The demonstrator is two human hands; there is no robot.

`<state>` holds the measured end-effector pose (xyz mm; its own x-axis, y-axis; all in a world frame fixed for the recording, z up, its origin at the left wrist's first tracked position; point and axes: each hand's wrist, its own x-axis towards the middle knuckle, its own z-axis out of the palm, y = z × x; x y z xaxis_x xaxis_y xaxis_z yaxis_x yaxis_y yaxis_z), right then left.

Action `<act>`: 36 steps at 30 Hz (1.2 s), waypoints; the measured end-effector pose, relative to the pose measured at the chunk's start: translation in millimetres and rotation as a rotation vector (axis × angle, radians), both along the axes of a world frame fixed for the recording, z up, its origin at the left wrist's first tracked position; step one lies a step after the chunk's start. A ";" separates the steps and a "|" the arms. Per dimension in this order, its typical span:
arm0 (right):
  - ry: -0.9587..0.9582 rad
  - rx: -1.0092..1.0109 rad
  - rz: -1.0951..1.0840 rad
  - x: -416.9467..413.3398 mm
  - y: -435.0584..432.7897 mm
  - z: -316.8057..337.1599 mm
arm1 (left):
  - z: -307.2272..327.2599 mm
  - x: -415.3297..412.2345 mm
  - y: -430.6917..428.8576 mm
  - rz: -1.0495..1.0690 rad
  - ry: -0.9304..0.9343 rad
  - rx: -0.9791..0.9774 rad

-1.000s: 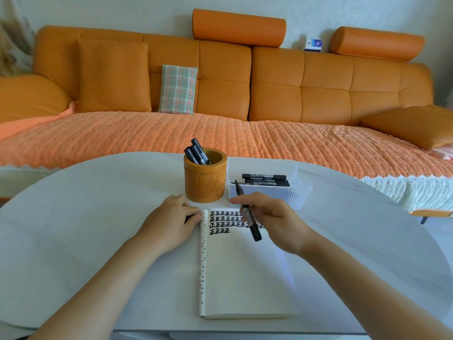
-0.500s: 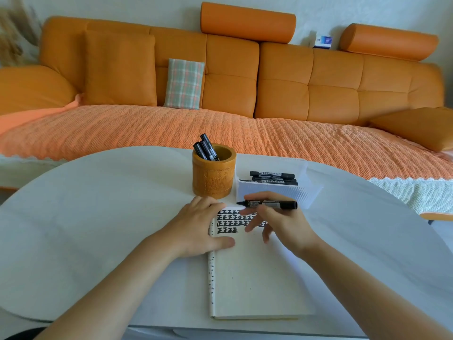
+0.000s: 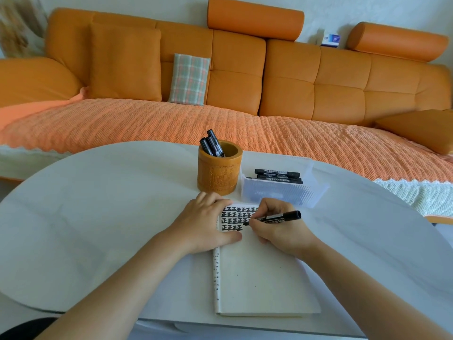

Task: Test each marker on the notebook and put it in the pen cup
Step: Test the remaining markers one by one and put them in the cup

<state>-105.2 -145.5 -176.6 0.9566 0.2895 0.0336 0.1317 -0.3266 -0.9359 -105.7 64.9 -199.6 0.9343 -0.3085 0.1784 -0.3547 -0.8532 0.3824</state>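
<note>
We're in a home here, a living room by the look of it: a long orange sofa (image 3: 289,77) fills the whole upper half of the frame, tufted back panels and all. Two round bolsters (image 3: 255,18) sit on top of its backrest, a plaid cushion (image 3: 190,79) leans at upper centre-left, and a quilted orange throw (image 3: 147,123) covers the seat. In front, low in the frame, a white rounded table (image 3: 98,204).
</note>
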 end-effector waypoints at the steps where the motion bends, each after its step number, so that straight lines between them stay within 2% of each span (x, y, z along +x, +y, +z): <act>1: 0.001 0.001 -0.002 0.1 0.4 -0.6 | 0.3 0.2 -0.1 0.001 0.006 0.000; 14: -0.087 -0.105 0.016 1.9 1.8 -5.7 | 0.7 1.1 0.0 0.003 0.015 0.008; 36: -0.072 -0.030 0.064 1.1 -1.6 -5.5 | 1.1 0.3 0.3 0.003 0.028 -0.013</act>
<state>-104.1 -147.1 -182.1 0.9314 0.3521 0.0921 0.2201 -0.3433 -0.9131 -105.4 65.1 -198.5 0.9401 -0.3031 0.1561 -0.3408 -0.8493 0.4031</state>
